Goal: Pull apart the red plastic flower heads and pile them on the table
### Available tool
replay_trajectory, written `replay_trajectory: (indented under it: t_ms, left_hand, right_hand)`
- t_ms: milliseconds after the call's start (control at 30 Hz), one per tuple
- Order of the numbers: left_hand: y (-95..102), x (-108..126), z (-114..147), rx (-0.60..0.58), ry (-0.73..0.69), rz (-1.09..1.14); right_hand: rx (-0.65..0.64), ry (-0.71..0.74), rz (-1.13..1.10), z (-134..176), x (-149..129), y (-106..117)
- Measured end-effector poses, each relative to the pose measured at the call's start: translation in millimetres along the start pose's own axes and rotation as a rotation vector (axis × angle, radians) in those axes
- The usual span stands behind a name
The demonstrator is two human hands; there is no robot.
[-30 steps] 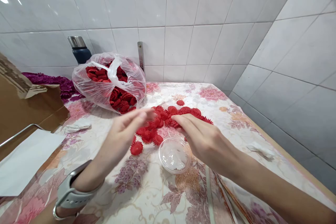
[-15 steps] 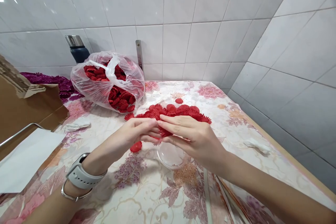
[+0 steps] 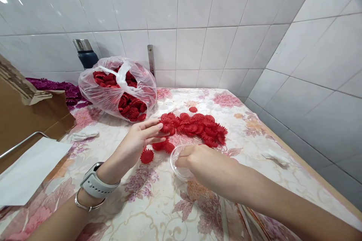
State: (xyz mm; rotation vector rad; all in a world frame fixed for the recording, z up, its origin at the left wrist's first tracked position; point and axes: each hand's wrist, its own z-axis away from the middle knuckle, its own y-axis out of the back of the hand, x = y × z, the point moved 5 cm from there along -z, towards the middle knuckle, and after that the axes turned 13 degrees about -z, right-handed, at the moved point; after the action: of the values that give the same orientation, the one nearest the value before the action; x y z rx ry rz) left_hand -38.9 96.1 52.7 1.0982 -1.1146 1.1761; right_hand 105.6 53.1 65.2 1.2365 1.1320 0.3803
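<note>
My left hand (image 3: 138, 139) is stretched out at the left end of a loose heap of red fringed flower-shaped pieces (image 3: 195, 124). Its fingers are apart, and the tips reach the nearest red flower piece (image 3: 167, 124); whether they grip it does not show. My right hand (image 3: 195, 158) bends down over a small clear round tub (image 3: 173, 158). Its fingers are pressed together with the tips inside the rim; anything between them is hidden. Near my left hand, another flower piece (image 3: 147, 156) lies alone on the cloth.
A tied clear plastic bag (image 3: 93, 90) full of red pieces stands at the back left, before a dark blue bottle (image 3: 87, 58). Purple pieces (image 3: 60, 88), a cardboard box (image 3: 34, 120) and white paper (image 3: 31, 169) are at the left. A tiled wall (image 3: 192, 49) bounds the table.
My hands were together in front of the red heap and have parted. The right one has dropped to the tub with its fingertips inside; the left has shifted slightly left and up.
</note>
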Motion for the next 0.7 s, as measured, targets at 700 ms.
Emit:
replay_trajectory:
  t_ms: [700]
  left_hand:
    - [19.3, 28, 10, 0.239, -0.167, -0.184]
  right_hand:
    - [0.485, 0.13, 0.054, 9, 2, 19]
